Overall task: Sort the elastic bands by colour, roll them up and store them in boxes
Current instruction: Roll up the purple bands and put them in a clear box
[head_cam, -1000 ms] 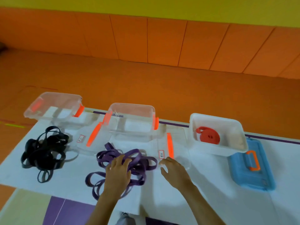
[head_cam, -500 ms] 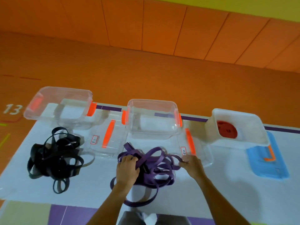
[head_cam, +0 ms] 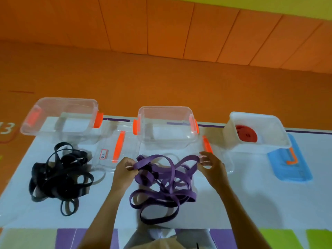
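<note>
- Black bands (head_cam: 59, 178) lie heaped at the left of the table (head_cam: 251, 194), before a clear box (head_cam: 68, 101).
- Left hand (head_cam: 124, 170) pinches one strand of the purple bands (head_cam: 165, 184), fingers curled.
- Purple bands lie tangled mid-table before the middle box (head_cam: 165, 141).
- Right hand (head_cam: 212, 167) pinches that loop's other end.
- Red roll (head_cam: 247, 134) sits in the white box (head_cam: 260, 150).

Bare L hand (head_cam: 124, 170), bare R hand (head_cam: 212, 168); grey-white garment (head_cam: 158, 235) at bottom, blurry

Now left hand (head_cam: 124, 169), right hand (head_cam: 212, 165) pinch purple band (head_cam: 156, 157), raised, hands spread apart.
</note>
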Demonstrator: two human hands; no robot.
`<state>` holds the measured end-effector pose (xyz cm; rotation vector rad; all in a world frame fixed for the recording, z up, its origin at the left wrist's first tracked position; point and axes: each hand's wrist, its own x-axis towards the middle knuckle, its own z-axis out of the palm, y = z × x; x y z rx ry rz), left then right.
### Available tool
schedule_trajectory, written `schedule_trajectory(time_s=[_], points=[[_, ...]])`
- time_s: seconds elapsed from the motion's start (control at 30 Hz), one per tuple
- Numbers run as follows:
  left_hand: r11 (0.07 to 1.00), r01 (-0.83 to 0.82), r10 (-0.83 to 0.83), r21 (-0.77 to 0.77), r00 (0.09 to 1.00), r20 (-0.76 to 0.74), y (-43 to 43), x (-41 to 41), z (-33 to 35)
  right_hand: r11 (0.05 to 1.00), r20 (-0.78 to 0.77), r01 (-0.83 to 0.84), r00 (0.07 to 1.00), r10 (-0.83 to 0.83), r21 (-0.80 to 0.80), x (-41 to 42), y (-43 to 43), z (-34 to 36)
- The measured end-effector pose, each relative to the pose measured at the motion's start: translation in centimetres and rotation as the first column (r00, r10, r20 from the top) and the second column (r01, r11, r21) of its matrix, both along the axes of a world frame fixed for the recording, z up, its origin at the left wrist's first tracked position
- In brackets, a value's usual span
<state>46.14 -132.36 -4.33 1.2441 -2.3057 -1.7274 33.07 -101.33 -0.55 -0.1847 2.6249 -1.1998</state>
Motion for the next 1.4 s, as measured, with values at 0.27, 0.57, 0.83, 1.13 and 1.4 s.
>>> schedule_trajectory(time_s=[0.27,0.57,0.83,1.13,1.4], points=[[0.987,0.152,-0.131,0.059,0.953,-0.274,0.1,-0.8,5.0,0.835,0.29,-0.433,0.893,0.345,0.34,-1.9,-1.6,-0.7],[0.925,0.381,-0.362,0.002,0.88,-0.309,0.0,-2.7,10.8,0.834,0.316,-0.552,0.789,0.527,-0.015,-2.0,-7.1,5.2],[0.956,0.29,-0.246,0.036,0.864,-0.44,2.7,-4.0,11.4,0.889,0.224,-0.361,0.876,0.427,-0.284,-0.5,-10.9,7.7],[0.938,0.311,-0.225,0.153,0.882,-0.415,3.9,-3.2,9.0,0.882,0.109,-0.323,0.919,0.379,-0.344,0.8,-10.0,7.1],[0.93,0.364,-0.317,0.054,0.868,-0.381,6.2,-1.7,7.9,0.869,0.069,-0.352,0.915,0.399,-0.348,2.2,-10.9,8.4]])
